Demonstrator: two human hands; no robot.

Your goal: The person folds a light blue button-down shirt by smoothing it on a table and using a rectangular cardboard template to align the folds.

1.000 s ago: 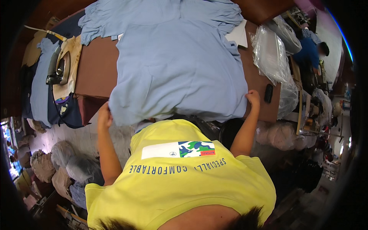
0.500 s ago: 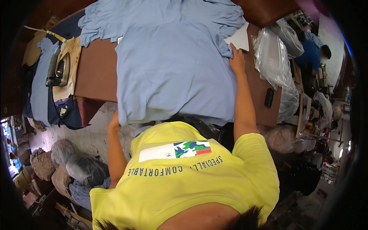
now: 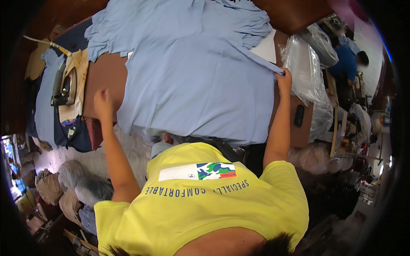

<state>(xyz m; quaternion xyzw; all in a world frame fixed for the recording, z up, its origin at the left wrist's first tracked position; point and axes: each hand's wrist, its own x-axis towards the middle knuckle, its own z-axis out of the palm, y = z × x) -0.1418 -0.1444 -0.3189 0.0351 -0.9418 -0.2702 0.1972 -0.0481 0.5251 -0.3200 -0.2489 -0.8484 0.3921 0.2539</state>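
Observation:
A light blue shirt lies spread over the brown table, its lower edge hanging at the near side by my body. My right hand pinches the shirt's right edge between thumb and fingers and draws it out into a taut corner. Off the shirt's left edge, my left hand is over bare brown tabletop, apart from the cloth. Motion blurs its fingers, so I cannot make out whether they are closed. More bunched blue cloth lies at the far side.
An iron rests on a scorched tan pad at the left. White card or paper lies at the right, by clear plastic bags. A black oblong object sits on the table's right. A person in blue is beyond.
My left hand has left the shirt's lower left corner and moved up and left over the table. My right hand has shifted right and nearer, pulling the shirt's edge outward and flattening it.

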